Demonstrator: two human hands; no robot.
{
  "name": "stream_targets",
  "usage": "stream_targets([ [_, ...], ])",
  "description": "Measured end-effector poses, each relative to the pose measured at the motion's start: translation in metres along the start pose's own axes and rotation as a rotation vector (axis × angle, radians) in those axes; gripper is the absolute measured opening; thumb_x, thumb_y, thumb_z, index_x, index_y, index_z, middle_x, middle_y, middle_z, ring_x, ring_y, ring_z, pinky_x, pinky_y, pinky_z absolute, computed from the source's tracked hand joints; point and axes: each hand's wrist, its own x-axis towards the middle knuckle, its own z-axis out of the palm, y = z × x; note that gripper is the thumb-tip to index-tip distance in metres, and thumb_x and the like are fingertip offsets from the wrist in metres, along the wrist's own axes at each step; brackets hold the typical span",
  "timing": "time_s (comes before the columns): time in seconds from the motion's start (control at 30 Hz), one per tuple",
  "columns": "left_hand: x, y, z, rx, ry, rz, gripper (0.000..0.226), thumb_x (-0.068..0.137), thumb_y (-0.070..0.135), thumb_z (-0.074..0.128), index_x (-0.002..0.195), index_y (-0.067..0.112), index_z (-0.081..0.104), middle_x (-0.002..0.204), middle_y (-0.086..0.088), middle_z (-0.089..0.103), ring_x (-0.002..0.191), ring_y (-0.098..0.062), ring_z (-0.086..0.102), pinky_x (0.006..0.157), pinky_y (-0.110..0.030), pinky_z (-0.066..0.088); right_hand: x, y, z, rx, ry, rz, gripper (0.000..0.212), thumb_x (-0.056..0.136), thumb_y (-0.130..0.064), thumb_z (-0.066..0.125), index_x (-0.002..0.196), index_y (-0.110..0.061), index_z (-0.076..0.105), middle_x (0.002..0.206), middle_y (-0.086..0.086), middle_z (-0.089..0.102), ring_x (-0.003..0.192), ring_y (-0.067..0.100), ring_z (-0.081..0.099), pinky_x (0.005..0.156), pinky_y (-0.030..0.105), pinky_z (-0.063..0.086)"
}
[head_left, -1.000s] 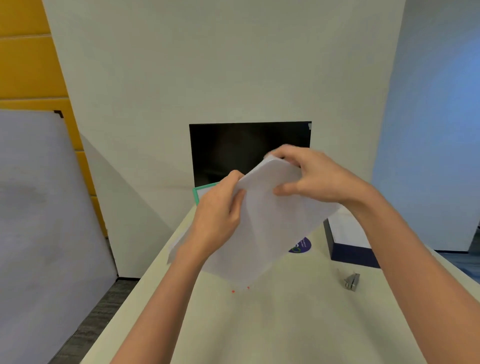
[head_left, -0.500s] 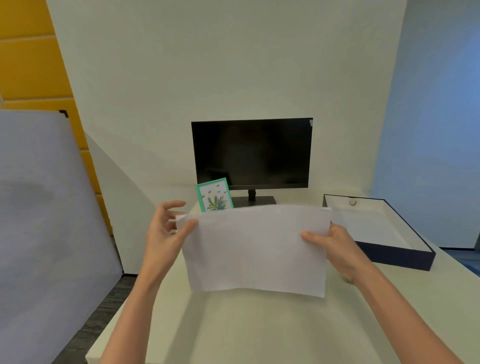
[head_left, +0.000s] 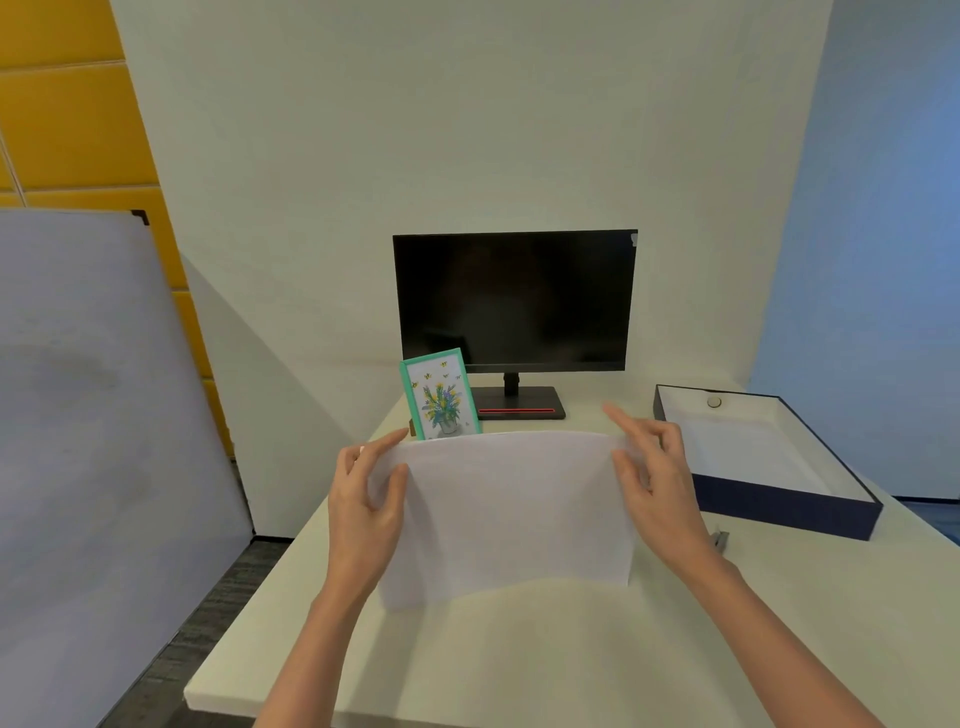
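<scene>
Two hands: I am seeing both of them holding one white sheet (head_left: 514, 509) up by its top corners, over the middle of the table (head_left: 519, 665).
Left hand (head_left: 363, 499): it is pinching the sheet's upper left corner, thumb lying on the near face, fingers curling round behind the paper.
Right hand (head_left: 657, 483): it is pinching the upper right corner, thumb pressing on the near face, forefinger sticking out straight past the top edge, the other fingers bending behind.
Sheet: it is hanging roughly upright and facing me, spanning the gap between the two hands, its top edge arching a little and its lower edge bowing upward in the middle. I am not able to tell whether the lower corners are touching the table.
Frame (head_left: 440, 397): a green one with a flower picture is standing just behind the sheet, which is covering its foot.
Monitor (head_left: 514, 299): dark, standing at the back of the table, behind the frame.
Box (head_left: 779, 506): dark blue, white inside, lying open to the right of the right hand and apart from it. A small round disc (head_left: 715, 401) is sitting at its far end.
Clip (head_left: 721, 538): a small metal one is peeking out beside the right wrist, near the box's front wall.
Board (head_left: 93, 415): a big white one is leaning at the left, off the table.
</scene>
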Motion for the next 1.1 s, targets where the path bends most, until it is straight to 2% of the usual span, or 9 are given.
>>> stream_targets([
  [0.1, -0.002, -0.001, 0.001, -0.121, 0.005, -0.066, 0.038, 0.096, 0.015, 0.052, 0.125, 0.039, 0.053, 0.108, 0.001, 0.059, 0.096, 0.001, 0.055, 0.087, -0.011, 0.041, 0.002, 0.005, 0.000, 0.023, -0.006, -0.002, 0.039, 0.099, -0.009, 0.042, 0.124, -0.036, 0.057, 0.111, -0.003, 0.046, 0.103, -0.007, 0.047, 0.082, -0.001, 0.037],
  [0.2, 0.000, 0.000, 0.003, -0.284, 0.038, -0.199, 0.046, 0.097, 0.018, 0.049, 0.135, 0.041, 0.038, 0.081, -0.013, 0.054, 0.076, -0.016, 0.051, 0.077, -0.026, 0.041, 0.005, 0.006, -0.001, 0.027, -0.011, 0.024, 0.036, 0.100, -0.008, 0.039, 0.123, -0.027, 0.060, 0.103, 0.000, 0.053, 0.094, -0.002, 0.051, 0.076, 0.007, 0.040],
  [0.33, 0.006, -0.001, 0.002, -0.418, 0.074, -0.278, 0.010, 0.096, 0.019, 0.054, 0.098, 0.024, 0.062, 0.085, -0.001, 0.066, 0.084, -0.015, 0.057, 0.073, -0.027, 0.041, 0.009, 0.007, -0.003, 0.063, -0.028, 0.071, 0.029, 0.099, -0.007, 0.041, 0.112, -0.023, 0.062, 0.108, -0.007, 0.056, 0.103, -0.012, 0.048, 0.081, 0.014, 0.040],
  [0.4, 0.008, 0.001, 0.002, -0.451, 0.085, -0.310, 0.014, 0.096, 0.020, 0.054, 0.084, 0.018, 0.061, 0.079, 0.003, 0.063, 0.075, -0.010, 0.054, 0.067, -0.025, 0.039, 0.010, 0.008, -0.003, 0.068, -0.030, 0.077, 0.028, 0.099, -0.007, 0.041, 0.108, -0.022, 0.062, 0.108, -0.008, 0.056, 0.104, -0.009, 0.049, 0.082, 0.014, 0.041],
  [0.63, 0.009, 0.004, 0.002, -0.571, 0.187, -0.371, 0.007, 0.095, 0.022, 0.056, 0.090, 0.022, 0.062, 0.073, 0.009, 0.067, 0.065, 0.000, 0.057, 0.062, -0.014, 0.041, 0.009, 0.007, 0.000, 0.096, -0.005, 0.108, 0.024, 0.100, -0.010, 0.042, 0.101, -0.022, 0.063, 0.102, -0.003, 0.054, 0.099, 0.004, 0.053, 0.080, 0.021, 0.047],
  [0.77, -0.002, -0.006, 0.000, -0.430, -0.011, -0.436, 0.031, 0.085, 0.024, 0.069, 0.112, 0.025, 0.054, 0.091, 0.005, 0.067, 0.079, -0.007, 0.064, 0.067, -0.021, 0.046, 0.010, 0.007, 0.000, 0.128, 0.009, 0.135, 0.023, 0.099, -0.009, 0.042, 0.097, -0.021, 0.062, 0.102, -0.003, 0.055, 0.098, 0.008, 0.056, 0.079, 0.025, 0.049],
  [0.93, -0.010, -0.019, -0.003, -0.392, -0.226, -0.458, 0.015, 0.085, 0.012, 0.068, 0.097, 0.022, 0.068, 0.092, 0.006, 0.076, 0.087, -0.016, 0.071, 0.066, -0.019, 0.056, 0.011, 0.003, -0.002, 0.094, -0.027, 0.186, 0.022, 0.099, -0.008, 0.042, 0.097, -0.021, 0.060, 0.106, 0.000, 0.055, 0.102, 0.016, 0.056, 0.072, 0.019, 0.046],
  [1.03, 0.008, -0.006, -0.005, -0.339, -0.223, -0.355, 0.014, 0.088, 0.013, 0.065, 0.096, 0.024, 0.068, 0.088, 0.015, 0.075, 0.087, -0.012, 0.070, 0.067, -0.017, 0.054, 0.022, -0.017, -0.014, -0.195, -0.161, 0.150, 0.021, 0.094, -0.009, 0.047, 0.103, -0.024, 0.058, 0.118, -0.001, 0.044, 0.115, 0.019, 0.048, 0.086, 0.026, 0.043],
  [1.1, 0.026, 0.011, -0.007, -0.272, -0.237, -0.241, 0.013, 0.087, 0.016, 0.068, 0.096, 0.026, 0.068, 0.089, 0.015, 0.075, 0.088, -0.010, 0.069, 0.073, -0.018, 0.052, 0.032, -0.043, -0.024, -0.475, -0.270, 0.004, 0.031, 0.086, -0.018, 0.057, 0.112, -0.033, 0.054, 0.133, -0.007, 0.035, 0.129, 0.017, 0.031, 0.110, 0.043, 0.023],
])
